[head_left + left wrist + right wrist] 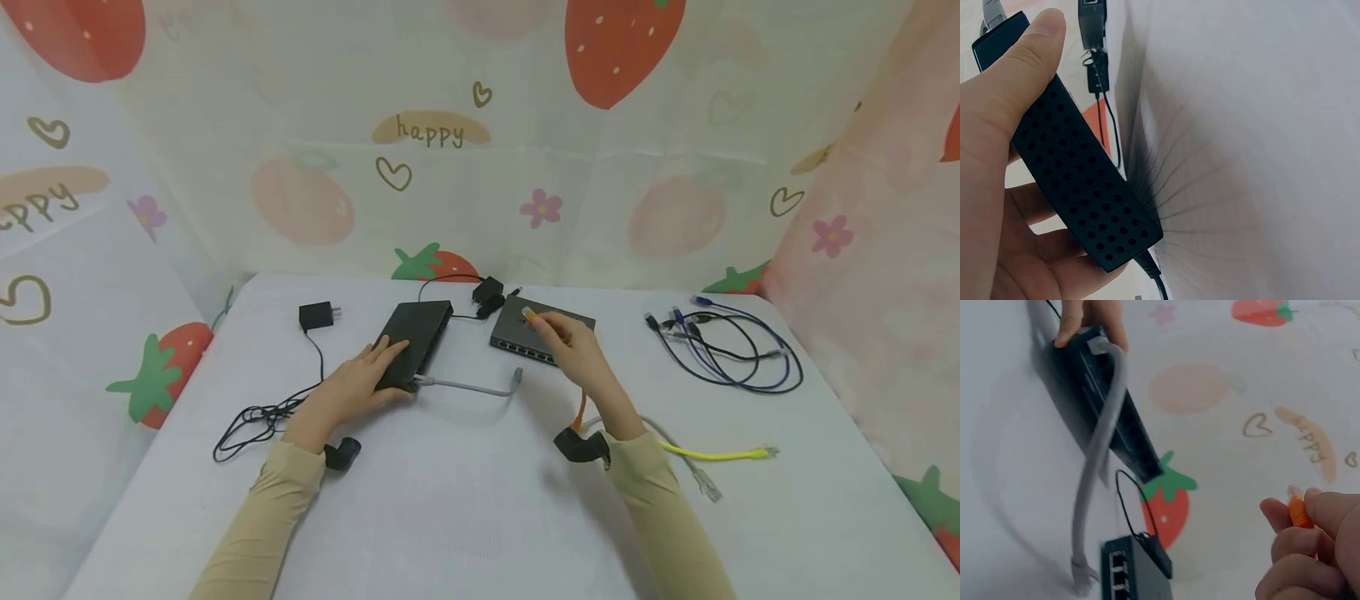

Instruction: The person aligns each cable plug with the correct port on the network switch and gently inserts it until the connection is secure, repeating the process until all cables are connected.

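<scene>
My left hand (345, 396) grips a black network switch (422, 329) at the left of the table, fingers across its top. In the left wrist view the thumb lies along the perforated side of the switch (1085, 162). A short grey Ethernet cable (472, 387) is plugged into its near end; the cable's other end lies free. My right hand (581, 350) pinches the plug of an orange Ethernet cable (582, 408). The right wrist view shows the orange plug (1299, 512) between thumb and forefinger. This hand is above a second network switch (510, 323), partly covering it in the head view.
A black power adapter (316, 314) and its bundled cord (258, 421) lie at the left. Another adapter (489, 292) sits behind the switches. Coiled blue and black cables (750, 385) lie at the right, with a yellow cable (720, 455) and grey cable (705, 483) nearer.
</scene>
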Demonstrator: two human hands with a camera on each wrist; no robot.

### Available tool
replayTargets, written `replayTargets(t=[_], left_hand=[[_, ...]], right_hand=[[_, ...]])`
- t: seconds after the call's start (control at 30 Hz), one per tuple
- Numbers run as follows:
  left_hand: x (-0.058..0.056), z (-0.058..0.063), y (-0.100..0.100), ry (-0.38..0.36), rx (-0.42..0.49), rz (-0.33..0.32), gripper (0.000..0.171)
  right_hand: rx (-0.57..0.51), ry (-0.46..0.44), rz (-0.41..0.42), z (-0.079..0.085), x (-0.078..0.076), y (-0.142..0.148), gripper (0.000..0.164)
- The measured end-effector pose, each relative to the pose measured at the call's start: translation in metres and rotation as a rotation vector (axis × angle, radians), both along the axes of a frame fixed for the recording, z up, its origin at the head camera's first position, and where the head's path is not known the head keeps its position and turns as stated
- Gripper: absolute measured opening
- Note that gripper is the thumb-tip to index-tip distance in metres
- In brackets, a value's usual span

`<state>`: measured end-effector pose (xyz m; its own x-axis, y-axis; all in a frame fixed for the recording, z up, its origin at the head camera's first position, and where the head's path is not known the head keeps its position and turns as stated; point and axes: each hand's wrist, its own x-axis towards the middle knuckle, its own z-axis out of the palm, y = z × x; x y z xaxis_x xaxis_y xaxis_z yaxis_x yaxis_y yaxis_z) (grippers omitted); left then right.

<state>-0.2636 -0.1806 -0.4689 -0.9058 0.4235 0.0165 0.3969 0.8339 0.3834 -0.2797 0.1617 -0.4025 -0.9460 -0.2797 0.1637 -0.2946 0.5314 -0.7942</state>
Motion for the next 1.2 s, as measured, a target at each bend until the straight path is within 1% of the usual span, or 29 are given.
replayTargets(t=[0.2,0.27,0.4,0.57,0.7,0.8,0.9,1.0,1.1,1.2], left_hand=[[0.001,-0.002,-0.001,0.003,0.009,0.002,0.084],[0.001,-0.001,-0.001,-0.001,0.013,0.004,0.084],[0.002,0.000,-0.001,0.005,0.009,0.002,0.082],[0.001,0.000,0.000,0.015,-0.001,-0.004,0.080],[0.001,0.000,0.000,0.014,-0.006,0.000,0.080],[0.000,0.000,0.000,0.011,-0.010,0.000,0.080],[0.000,0.001,-0.001,0.005,-0.010,-0.001,0.080],[0.001,0.002,-0.002,0.003,-0.005,0.000,0.080],[0.001,0.002,-0.002,0.002,-0.008,0.003,0.080],[0.002,0.002,-0.003,-0.001,-0.012,0.004,0.080]], right_hand=[[-0.110,-0.207,0.127,-0.009,-0.010,-0.020,0.041],[-0.138,-0.270,0.147,-0.012,-0.012,-0.027,0.042],[-0.144,-0.344,0.150,-0.019,-0.014,-0.040,0.041],[-0.114,-0.380,0.166,-0.026,-0.016,-0.052,0.048],[-0.092,-0.431,0.213,-0.032,-0.018,-0.059,0.050],[-0.050,-0.465,0.251,-0.036,-0.019,-0.063,0.051],[0.007,-0.458,0.279,-0.038,-0.020,-0.066,0.049],[0.041,-0.426,0.296,-0.040,-0.023,-0.069,0.046],[0.039,-0.440,0.295,-0.041,-0.025,-0.072,0.045],[-0.012,-0.493,0.304,-0.040,-0.026,-0.076,0.043]])
